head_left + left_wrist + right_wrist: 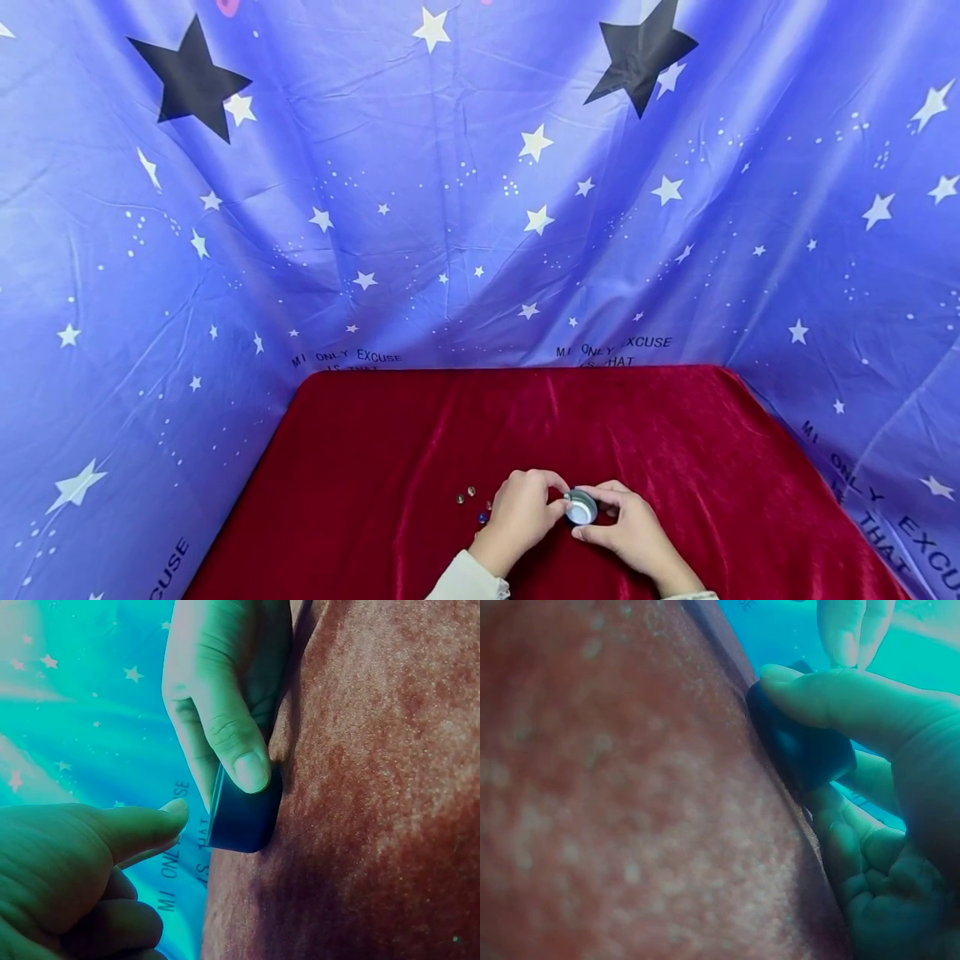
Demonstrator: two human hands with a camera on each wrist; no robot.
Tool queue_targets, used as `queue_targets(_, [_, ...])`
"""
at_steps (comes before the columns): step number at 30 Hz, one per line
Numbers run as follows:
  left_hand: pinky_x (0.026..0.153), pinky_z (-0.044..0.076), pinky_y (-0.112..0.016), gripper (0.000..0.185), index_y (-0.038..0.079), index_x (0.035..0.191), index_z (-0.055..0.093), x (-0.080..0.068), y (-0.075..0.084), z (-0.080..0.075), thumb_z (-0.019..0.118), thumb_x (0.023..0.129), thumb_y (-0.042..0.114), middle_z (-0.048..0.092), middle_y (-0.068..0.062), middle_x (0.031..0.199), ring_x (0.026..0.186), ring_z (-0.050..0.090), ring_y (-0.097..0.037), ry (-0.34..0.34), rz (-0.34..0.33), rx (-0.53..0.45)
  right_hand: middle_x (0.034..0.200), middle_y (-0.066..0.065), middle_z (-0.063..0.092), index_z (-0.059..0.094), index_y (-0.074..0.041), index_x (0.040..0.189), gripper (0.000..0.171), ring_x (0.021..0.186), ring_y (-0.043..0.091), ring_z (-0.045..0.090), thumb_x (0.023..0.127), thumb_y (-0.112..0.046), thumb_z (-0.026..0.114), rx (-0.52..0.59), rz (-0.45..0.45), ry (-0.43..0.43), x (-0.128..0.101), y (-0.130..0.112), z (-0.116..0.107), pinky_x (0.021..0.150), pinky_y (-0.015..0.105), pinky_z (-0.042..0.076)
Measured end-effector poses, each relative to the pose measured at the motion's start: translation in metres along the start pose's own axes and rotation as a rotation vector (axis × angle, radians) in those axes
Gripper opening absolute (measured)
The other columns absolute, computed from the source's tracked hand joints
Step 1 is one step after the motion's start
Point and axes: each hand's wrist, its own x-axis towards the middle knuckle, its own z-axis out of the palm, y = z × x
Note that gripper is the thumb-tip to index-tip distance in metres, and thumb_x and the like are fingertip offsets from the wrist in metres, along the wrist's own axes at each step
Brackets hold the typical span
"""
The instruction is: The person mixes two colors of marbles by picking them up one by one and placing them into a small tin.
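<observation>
My right hand (628, 527) holds a small round cup (582, 508), dark outside and pale inside, with thumb and fingers on its sides. Its mouth faces up in the head view, and in the left wrist view the dark cup (244, 817) sits close on the red cloth. My left hand (525, 510) is at the left rim, thumb and forefinger pinching what looks like a small glass marble (567, 497), mostly hidden by the fingertips. The other fingers of the left hand (82, 877) are curled. To its left lie loose glass marbles (461, 498), one of them blue (483, 517).
A red velvet cloth (360, 467) with soft folds covers the table. Blue curtains (450, 167) printed with stars and lettering hang along the back and both sides. My left wrist partly covers the marbles beside it.
</observation>
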Motion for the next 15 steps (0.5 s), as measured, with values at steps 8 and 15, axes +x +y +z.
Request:
queue_targets(8, [0.043,0.031,-0.025,0.011,0.033,0.094,0.081,0.0006,-0.0001,0.0017,0.085,0.083,0.032,0.039,0.015,0.048,0.047,0.033,-0.006,-0.008,0.010,0.007,0.107,-0.006,0.068,0.077,-0.025,0.118,0.056,0.096,0.007,0.064,0.066,-0.028,0.098,0.003,0.017,-0.004,-0.0007,-0.0007,-0.0001,0.085,0.022,0.053])
queue_targets(15, [0.043,0.031,-0.024,0.011,0.032,0.094,0.081,-0.0001,-0.0012,0.0010,0.086,0.084,0.031,0.039,0.015,0.048,0.047,0.034,-0.005,-0.007,0.019,0.003,0.107,-0.006,0.068,0.078,-0.024,0.119,0.056,0.094,0.005,0.064,0.066,-0.028,0.098,-0.016,0.013,0.000,-0.0002,0.0000,0.0001,0.084,0.022,0.053])
